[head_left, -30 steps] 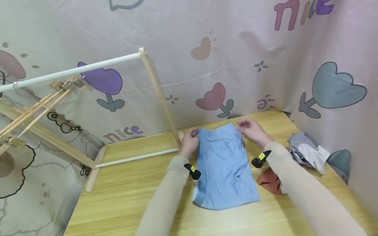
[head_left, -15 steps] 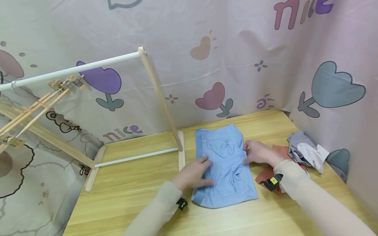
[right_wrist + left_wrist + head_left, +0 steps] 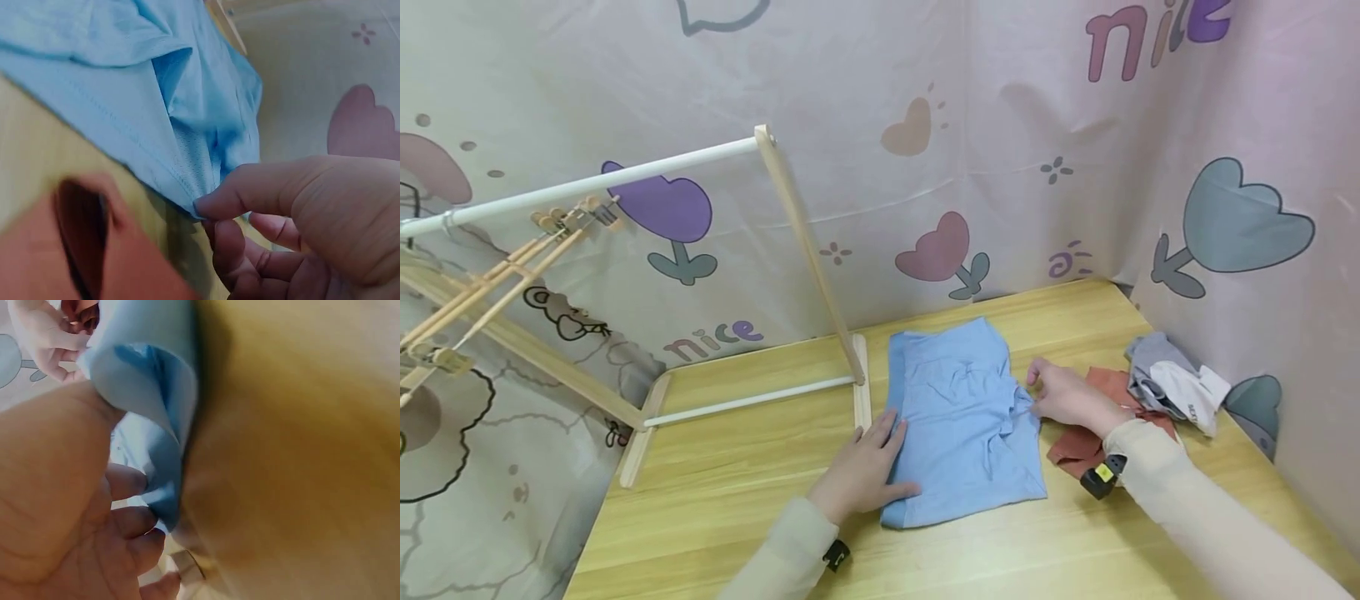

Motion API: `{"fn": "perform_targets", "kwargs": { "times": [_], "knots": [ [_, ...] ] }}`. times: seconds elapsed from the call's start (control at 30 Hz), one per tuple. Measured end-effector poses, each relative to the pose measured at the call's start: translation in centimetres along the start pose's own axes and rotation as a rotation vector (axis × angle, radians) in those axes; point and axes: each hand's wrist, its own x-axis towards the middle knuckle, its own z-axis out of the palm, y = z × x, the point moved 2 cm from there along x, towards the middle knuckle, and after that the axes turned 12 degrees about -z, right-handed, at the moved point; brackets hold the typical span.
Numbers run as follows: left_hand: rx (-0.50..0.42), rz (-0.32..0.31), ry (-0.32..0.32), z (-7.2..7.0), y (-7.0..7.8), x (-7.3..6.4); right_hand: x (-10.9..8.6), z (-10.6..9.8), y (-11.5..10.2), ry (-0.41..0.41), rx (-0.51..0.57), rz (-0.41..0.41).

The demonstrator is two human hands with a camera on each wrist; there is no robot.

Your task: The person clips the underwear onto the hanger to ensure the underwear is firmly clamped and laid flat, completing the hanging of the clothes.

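Light blue boxer briefs (image 3: 958, 425) lie spread on the wooden table, the darker waistband to the left and the leg side to the right. My left hand (image 3: 861, 471) rests along the waistband, its fingers extended. In the left wrist view the waistband (image 3: 140, 381) bulges up in a curl, and the fingertips (image 3: 147, 547) touch its lower part. On the opposite side my right hand (image 3: 1067, 396) pinches a hem edge in the middle of the leg side. The right wrist view shows thumb and forefinger meeting on the hem's corner (image 3: 187, 200).
Rust-red clothing (image 3: 1078, 450) lies under and beside the right forearm. Grey and white clothing (image 3: 1172, 379) is heaped behind it. A wooden rack (image 3: 805, 242) with a white rail stands at left, with clip hangers (image 3: 512, 267) on it. Printed curtains border the table.
Both hands have come from the far edge of the boxer briefs towards me. The left now lies on the waistband; the right pinches the leg hem. The briefs have shifted slightly left.
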Motion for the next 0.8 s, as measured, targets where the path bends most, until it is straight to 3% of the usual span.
{"fn": "perform_targets", "kwargs": {
  "times": [0.17,0.27,0.4,0.6,0.8],
  "knots": [
    [-0.017,-0.041,-0.029,0.9,-0.3,-0.9,-1.2,-0.7,-0.1,-0.050,-0.094,-0.024],
    [-0.010,-0.030,0.000,1.0,-0.1,-1.5,-1.6,-0.7,-0.8,-0.058,-0.139,-0.045],
    [-0.004,0.002,0.044,1.0,0.3,-2.5,-1.0,-0.3,-1.4,-0.001,-0.120,-0.047],
    [0.021,0.010,0.009,1.5,0.9,-3.9,1.0,0.5,-1.4,0.069,-0.140,-0.089],
    [0.019,0.005,0.005,1.8,1.3,-4.2,1.1,0.1,-1.1,-0.037,-0.095,-0.140]
  ]
}}
